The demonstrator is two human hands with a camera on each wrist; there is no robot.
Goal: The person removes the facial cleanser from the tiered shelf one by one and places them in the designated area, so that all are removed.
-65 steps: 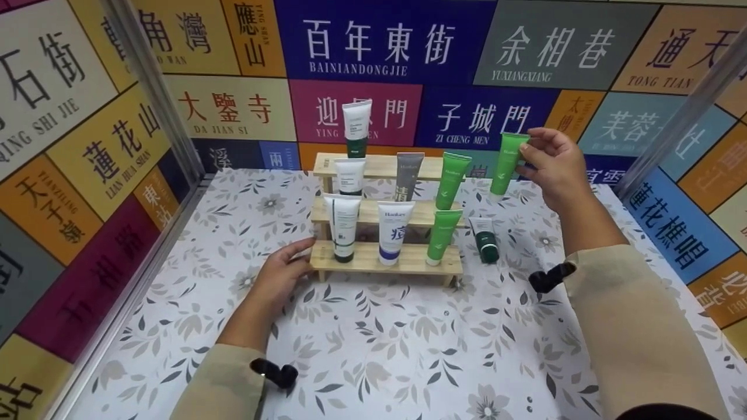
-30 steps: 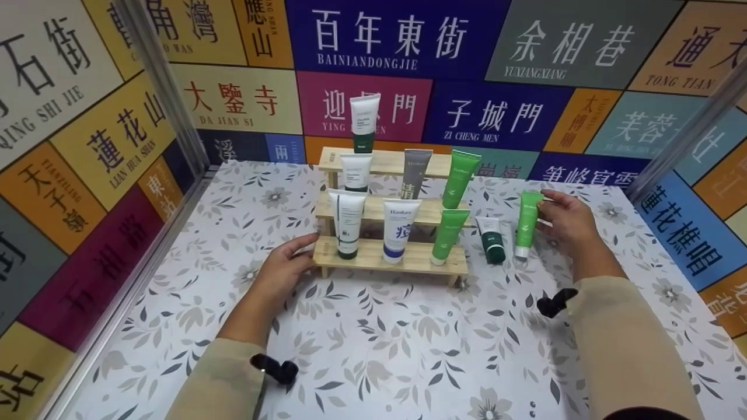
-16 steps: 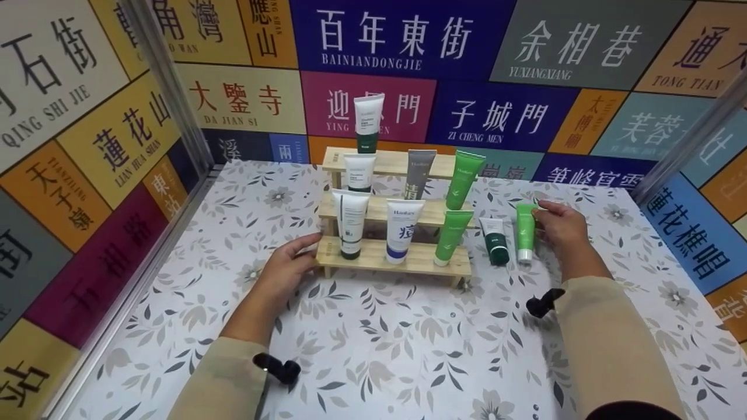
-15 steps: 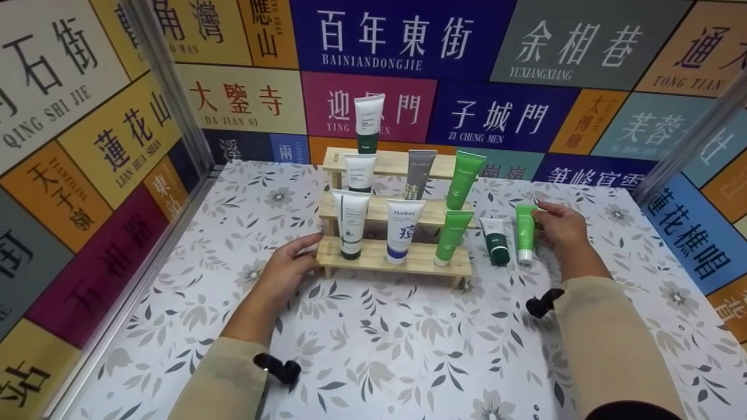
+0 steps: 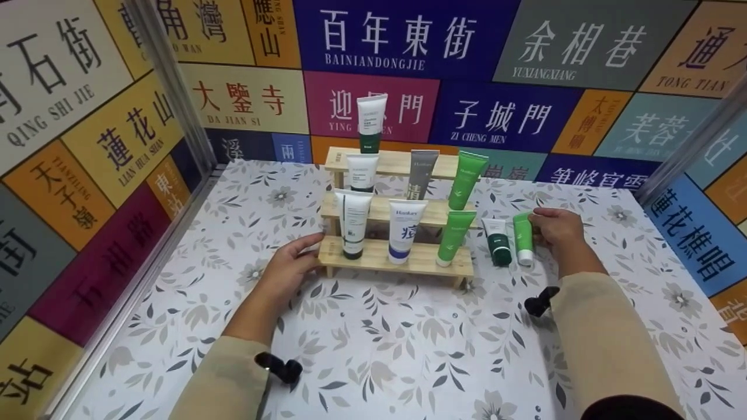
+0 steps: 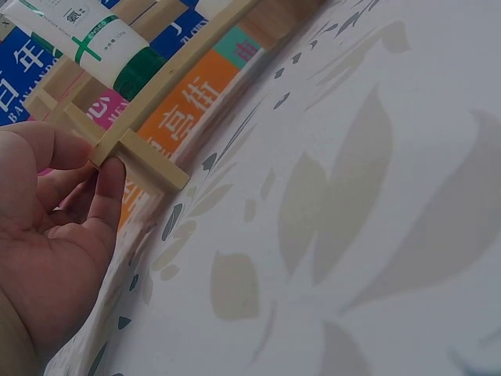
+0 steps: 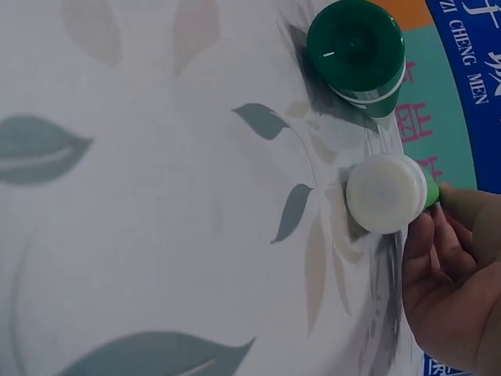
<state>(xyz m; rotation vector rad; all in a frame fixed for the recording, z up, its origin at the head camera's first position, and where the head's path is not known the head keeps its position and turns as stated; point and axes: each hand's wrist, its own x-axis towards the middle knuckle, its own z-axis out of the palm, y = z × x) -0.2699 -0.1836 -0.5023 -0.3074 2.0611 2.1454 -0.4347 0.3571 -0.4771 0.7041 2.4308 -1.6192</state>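
In the head view, my left hand (image 5: 287, 269) is at the left end of a three-tier wooden display rack (image 5: 373, 258). The left wrist view shows thumb and fingers pinching the corner of its lowest shelf (image 6: 156, 98). My right hand (image 5: 557, 233) holds the upper end of a green squeeze tube (image 5: 524, 240), which lies on the table to the right of the rack. Its white cap (image 7: 385, 194) faces the right wrist camera. Beside it lies a white tube with a dark green cap (image 5: 498, 242), apart from the hand.
Several tubes stand on the rack: white-and-green ones (image 5: 369, 122) at left, a grey one (image 5: 422, 175), a white-and-blue one (image 5: 405, 230), and green ones (image 5: 455, 236) at right. A floral cloth (image 5: 379, 338) covers the table. Printed panels (image 5: 397, 35) wall the back and sides.
My right hand has lowered the green tube from the air beside the rack onto the table, then shifted it slightly toward the white-and-green tube. My left hand stays at the rack's end.
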